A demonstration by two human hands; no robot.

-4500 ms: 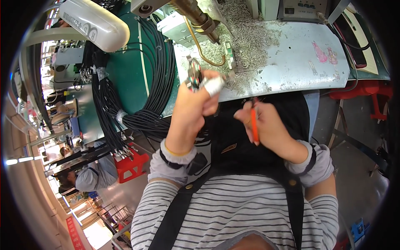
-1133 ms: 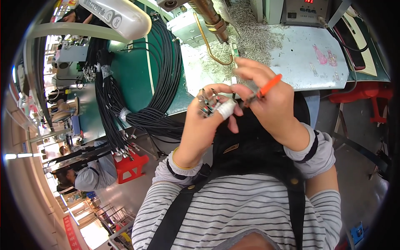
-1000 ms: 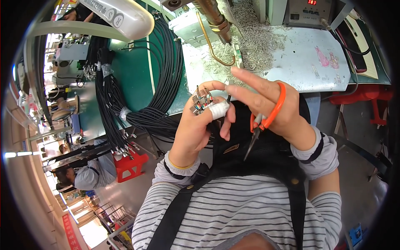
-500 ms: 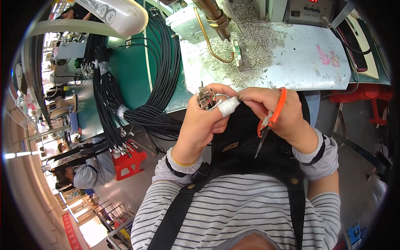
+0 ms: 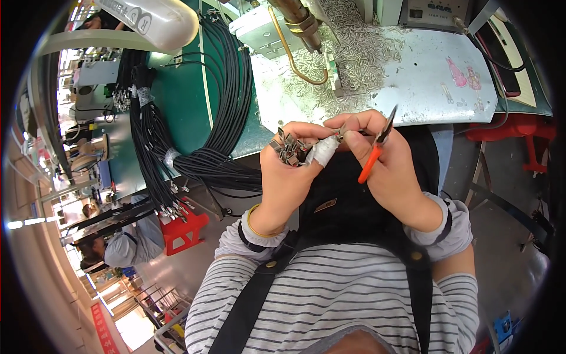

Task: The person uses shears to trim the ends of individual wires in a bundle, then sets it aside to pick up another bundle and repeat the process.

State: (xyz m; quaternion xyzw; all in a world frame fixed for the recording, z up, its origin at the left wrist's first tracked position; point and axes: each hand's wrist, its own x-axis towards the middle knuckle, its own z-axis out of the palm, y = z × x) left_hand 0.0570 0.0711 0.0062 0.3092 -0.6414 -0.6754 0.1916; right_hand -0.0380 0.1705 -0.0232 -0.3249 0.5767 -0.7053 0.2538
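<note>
My left hand point(image 5: 283, 192) is closed around a bunch of small metal cable connectors point(image 5: 289, 148), which stick out above its palm. White tape point(image 5: 323, 151) wraps its thumb. My right hand point(image 5: 394, 177) meets the left at the fingertips, and both pinch at a tiny piece there that is too small to make out. Orange-handled scissors point(image 5: 371, 164) are tucked in my right hand, dark blades pointing up and away from me. Both hands are held above my black apron point(image 5: 354, 218), just short of the table's near edge.
A metal-topped worktable point(image 5: 424, 106) bears a heap of small metal pins point(image 5: 359, 53) under a press-like machine point(image 5: 300, 26). Black cable bundles point(image 5: 230, 118) lie to the left and hang over the edge. Red stools point(image 5: 183, 230) stand on both sides; a person point(image 5: 127, 248) sits far left.
The scissors have turned in my right hand: the blades pointed down toward me and now point up. More of the connectors shows in my left hand. My right hand has shifted slightly left.
</note>
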